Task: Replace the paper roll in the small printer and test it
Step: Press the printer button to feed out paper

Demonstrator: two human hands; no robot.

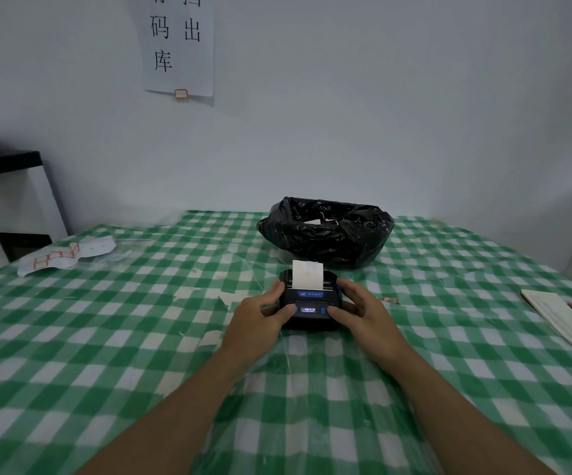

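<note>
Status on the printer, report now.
Left hand and right hand grip the small black printer, thumbs on its front. White paper strip sticks up from slot. Nothing in the way.

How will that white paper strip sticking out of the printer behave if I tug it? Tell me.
The paper strip looks thin, so it will probably flex and tear easily. It stands upright from the printer, so it seems light yet slightly stiff. With the left hand and right hand bracing it, the printer likely won't slide.
</note>
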